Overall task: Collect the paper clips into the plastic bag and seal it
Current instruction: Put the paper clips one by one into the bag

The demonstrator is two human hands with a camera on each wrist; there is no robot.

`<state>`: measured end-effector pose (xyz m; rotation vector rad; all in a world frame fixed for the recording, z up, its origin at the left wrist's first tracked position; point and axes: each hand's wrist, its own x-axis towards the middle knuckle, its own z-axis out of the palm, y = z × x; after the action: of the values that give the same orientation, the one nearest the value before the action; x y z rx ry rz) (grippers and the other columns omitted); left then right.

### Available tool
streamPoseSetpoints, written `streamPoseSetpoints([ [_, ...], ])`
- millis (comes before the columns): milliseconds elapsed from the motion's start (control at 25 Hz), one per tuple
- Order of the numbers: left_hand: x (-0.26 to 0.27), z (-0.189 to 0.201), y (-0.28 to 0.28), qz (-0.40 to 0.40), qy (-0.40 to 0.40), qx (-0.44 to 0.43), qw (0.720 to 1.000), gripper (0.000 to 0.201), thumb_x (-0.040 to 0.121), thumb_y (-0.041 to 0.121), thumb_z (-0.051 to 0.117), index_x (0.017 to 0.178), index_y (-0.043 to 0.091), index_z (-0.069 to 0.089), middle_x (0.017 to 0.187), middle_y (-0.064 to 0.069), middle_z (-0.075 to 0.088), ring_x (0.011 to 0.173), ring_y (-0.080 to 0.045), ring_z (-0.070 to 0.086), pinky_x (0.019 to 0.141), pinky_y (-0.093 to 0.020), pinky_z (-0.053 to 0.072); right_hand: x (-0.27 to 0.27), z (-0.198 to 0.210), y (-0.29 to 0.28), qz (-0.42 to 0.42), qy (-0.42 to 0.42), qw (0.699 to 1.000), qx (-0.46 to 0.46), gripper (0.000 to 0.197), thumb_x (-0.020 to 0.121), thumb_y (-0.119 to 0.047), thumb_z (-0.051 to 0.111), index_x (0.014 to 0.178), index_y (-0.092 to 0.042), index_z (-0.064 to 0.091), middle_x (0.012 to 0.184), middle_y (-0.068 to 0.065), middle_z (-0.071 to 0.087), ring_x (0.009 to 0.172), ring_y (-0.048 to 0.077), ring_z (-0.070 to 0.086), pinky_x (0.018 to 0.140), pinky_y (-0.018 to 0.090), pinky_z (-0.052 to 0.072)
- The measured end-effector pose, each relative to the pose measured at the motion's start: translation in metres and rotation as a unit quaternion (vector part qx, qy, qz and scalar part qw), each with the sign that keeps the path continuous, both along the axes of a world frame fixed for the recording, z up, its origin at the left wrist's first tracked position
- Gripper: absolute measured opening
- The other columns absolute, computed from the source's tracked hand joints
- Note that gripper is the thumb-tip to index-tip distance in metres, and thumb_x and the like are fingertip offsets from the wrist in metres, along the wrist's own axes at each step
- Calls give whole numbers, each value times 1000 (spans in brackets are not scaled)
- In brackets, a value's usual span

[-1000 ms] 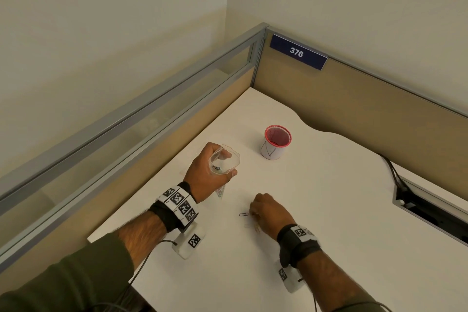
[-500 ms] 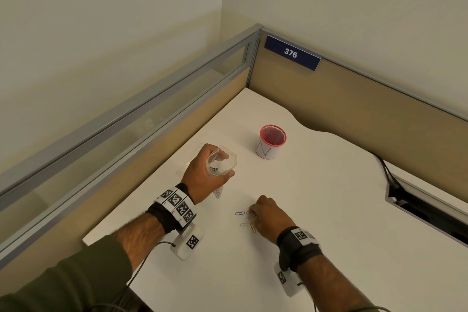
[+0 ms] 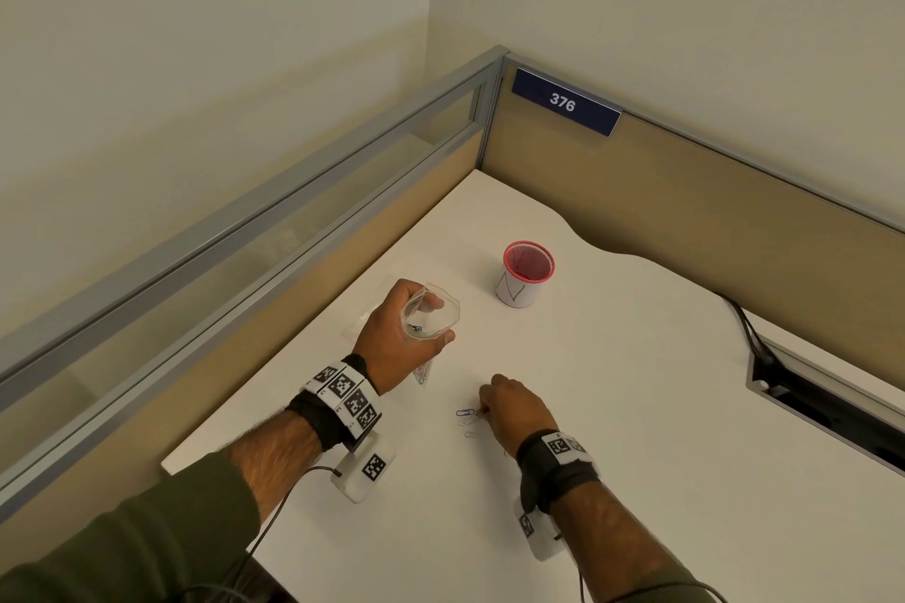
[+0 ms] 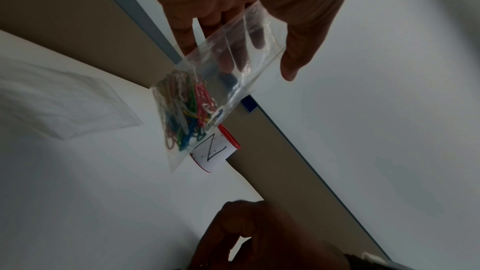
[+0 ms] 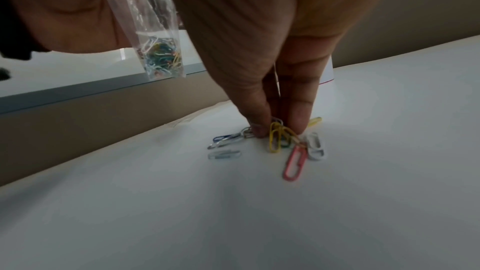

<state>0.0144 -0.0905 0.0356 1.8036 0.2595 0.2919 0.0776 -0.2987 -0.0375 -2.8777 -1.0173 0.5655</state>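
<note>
On the white desk (image 5: 363, 192) at the frame's centre lie loose paper clips: a yellow clip (image 5: 275, 139), a pink clip (image 5: 293, 167), a white clip (image 5: 315, 146) and a blue clip (image 5: 224, 139). The clear plastic bag (image 4: 207, 94), mid-frame, shows red, green, blue, yellow and white clips. The cup (image 3: 526, 274) has a red rim and white side. The blue sign (image 3: 563, 102), upper centre, bears white digits. Black-and-white checked markers cover the wristbands (image 3: 345, 399).

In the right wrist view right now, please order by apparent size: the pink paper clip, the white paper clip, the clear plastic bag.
1. Clear plastic bag.
2. Pink paper clip.
3. White paper clip, somewhat shorter; it lies farther away, so unsure.
</note>
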Motion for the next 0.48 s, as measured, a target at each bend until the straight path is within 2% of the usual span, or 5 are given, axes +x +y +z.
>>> streamPoseSetpoints([
  [160, 1, -2, 0, 5, 6, 4, 1000, 44, 77, 16, 82, 111, 17, 54, 110, 6, 63, 115, -11, 59, 91, -25, 47, 14, 3, -4, -95, 41, 994, 37, 11, 87, -6, 52, 90, -10, 62, 100, 8, 62, 81, 19, 52, 73, 26, 42],
  [320, 4, -3, -2, 3, 13, -10, 1000, 43, 76, 18, 81, 110, 18, 54, 110, 6, 63, 117, -11, 58, 91, -29, 49, 21, 17, -20, -188, 78, 971, 124, 15, 82, -8, 65, 72, -18, 58, 83, 0, 63, 79, 19, 58, 78, 32, 53],
  [400, 5, -3, -4, 0, 14, -4, 1000, 43, 77, 16, 81, 110, 17, 54, 109, 6, 63, 116, -12, 59, 91, -28, 48, 20, 39, -24, -233, 96, 946, 205, 12, 80, -7, 70, 72, -13, 63, 77, 3, 68, 75, 24, 65, 78, 39, 58],
  [480, 5, -3, -7, -4, 16, 3, 1000, 43, 78, 16, 81, 110, 16, 53, 109, 7, 63, 116, -11, 59, 91, -27, 48, 18, 71, -20, -268, 97, 906, 312, 8, 79, -5, 72, 74, -9, 66, 73, 7, 71, 70, 25, 69, 74, 40, 60],
])
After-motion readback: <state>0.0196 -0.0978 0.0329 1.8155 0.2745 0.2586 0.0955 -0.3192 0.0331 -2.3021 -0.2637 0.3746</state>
